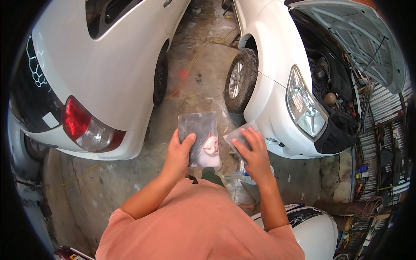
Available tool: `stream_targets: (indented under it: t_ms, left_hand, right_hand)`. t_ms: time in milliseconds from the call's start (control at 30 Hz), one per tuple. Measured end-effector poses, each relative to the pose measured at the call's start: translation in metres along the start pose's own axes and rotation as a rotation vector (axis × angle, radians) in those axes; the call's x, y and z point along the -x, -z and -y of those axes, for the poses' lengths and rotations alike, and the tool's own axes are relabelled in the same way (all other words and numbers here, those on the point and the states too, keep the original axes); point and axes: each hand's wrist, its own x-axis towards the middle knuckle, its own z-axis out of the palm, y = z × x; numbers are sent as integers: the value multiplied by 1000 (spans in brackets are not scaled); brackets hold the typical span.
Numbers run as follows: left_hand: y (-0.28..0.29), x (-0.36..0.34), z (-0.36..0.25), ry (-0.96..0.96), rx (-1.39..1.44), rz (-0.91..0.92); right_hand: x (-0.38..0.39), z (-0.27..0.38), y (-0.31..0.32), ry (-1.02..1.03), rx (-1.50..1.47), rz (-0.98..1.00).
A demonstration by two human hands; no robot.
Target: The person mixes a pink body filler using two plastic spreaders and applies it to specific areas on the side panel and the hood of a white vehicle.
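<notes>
My left hand [181, 154] is closed on a flat grey rectangular plate [193, 128], thumb on top along its left edge. A mound of white paste streaked with red [211, 146] sits on the plate's right part, over a paler smear. Just to the right, my right hand [253, 151] grips a smaller translucent, pale rectangular spreader [234, 133], fingers across its face. The spreader is tilted and lies close beside the plate.
A white car's rear [91, 86] is at the left, another white car's front [277, 108] with raised hood [364, 34] at the right. A yellow cord [195, 58] crosses the concrete floor. Tools and metal racks [381, 156] line the right; a white vehicle part [316, 234] is behind me.
</notes>
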Motion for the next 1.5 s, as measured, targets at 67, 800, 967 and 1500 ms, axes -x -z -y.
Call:
stream_targets:
  t_ms: [67, 800, 967, 1500]
  left_hand:
    - [0, -4, 1, -91, -75, 45]
    - [-16, -1, -13, -440, -588, 18]
    - [-8, -15, 5, -281, -158, 4]
    - [-3, 5, -4, -185, -132, 93]
  right_hand:
    - [-7, 26, 6, 140, 15, -78]
    - [9, 55, 8, 176, -181, 187]
    - [-7, 69, 27, 148, -366, -123]
    - [-16, 25, 34, 182, 20, -77]
